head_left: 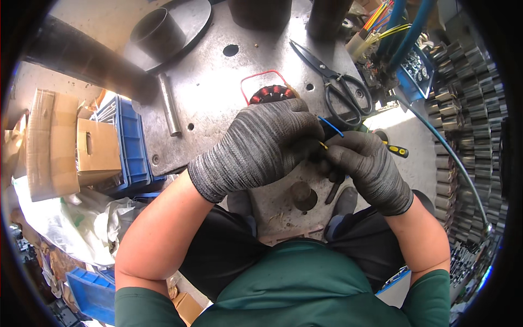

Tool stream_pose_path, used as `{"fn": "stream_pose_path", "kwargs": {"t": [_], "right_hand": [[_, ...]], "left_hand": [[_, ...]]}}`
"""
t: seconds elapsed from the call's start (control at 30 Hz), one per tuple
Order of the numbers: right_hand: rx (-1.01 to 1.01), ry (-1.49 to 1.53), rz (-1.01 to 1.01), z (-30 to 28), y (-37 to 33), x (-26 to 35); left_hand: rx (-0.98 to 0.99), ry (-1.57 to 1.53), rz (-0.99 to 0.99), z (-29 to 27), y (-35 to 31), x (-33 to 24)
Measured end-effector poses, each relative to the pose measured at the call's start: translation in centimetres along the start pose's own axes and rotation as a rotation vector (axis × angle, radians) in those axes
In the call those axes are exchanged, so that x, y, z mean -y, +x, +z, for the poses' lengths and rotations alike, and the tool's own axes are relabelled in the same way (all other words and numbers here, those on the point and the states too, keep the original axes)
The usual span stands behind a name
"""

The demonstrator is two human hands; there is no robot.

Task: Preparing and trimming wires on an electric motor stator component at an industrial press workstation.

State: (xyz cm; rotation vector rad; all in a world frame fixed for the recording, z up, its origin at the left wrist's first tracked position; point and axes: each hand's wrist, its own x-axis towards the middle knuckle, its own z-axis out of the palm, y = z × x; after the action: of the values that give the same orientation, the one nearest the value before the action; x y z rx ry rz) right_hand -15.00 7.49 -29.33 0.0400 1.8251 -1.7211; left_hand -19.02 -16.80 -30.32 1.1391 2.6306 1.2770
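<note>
Grey knitted gloves cover both my hands, which meet above the near edge of the metal worktable [210, 128]. My left hand [261, 141] is closed, with a blue wire [330, 126] sticking out past its fingers. Partly hidden behind that hand is a round motor stator [271, 94] with red copper windings. A red wire [260, 74] loops up from it. I cannot tell whether the left hand also touches the stator. My right hand [365, 166] pinches a short yellow wire [323, 145] close to the left fingertips. Black-handled scissors [340, 87] lie open just beyond the right hand.
A metal rod [169, 106] and a steel ring [158, 35] are on the table's left. A yellow-and-black handled tool [396, 150] lies right of my right hand. Stacked metal cores [463, 131] line the right side. Cardboard boxes [54, 141] and a blue crate [131, 144] stand left.
</note>
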Motion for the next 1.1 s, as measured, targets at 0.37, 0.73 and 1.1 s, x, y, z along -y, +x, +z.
{"fn": "stream_pose_path", "kwargs": {"t": [0.37, 0.73, 1.1], "right_hand": [[-0.099, -0.168, -0.2, 0.6, 0.4, -1.2], [0.002, 0.238, 0.102, 1.0, 1.5, -0.2], [0.065, 0.17, -0.034, 2.0, -1.8, 0.1]], "left_hand": [[0.032, -0.063, -0.014, -0.5, 0.3, 0.1], [0.082, 0.109, -0.054, -0.3, 0.3, -1.1], [0.168, 0.157, 0.223, -1.6, 0.0, -3.7]]}}
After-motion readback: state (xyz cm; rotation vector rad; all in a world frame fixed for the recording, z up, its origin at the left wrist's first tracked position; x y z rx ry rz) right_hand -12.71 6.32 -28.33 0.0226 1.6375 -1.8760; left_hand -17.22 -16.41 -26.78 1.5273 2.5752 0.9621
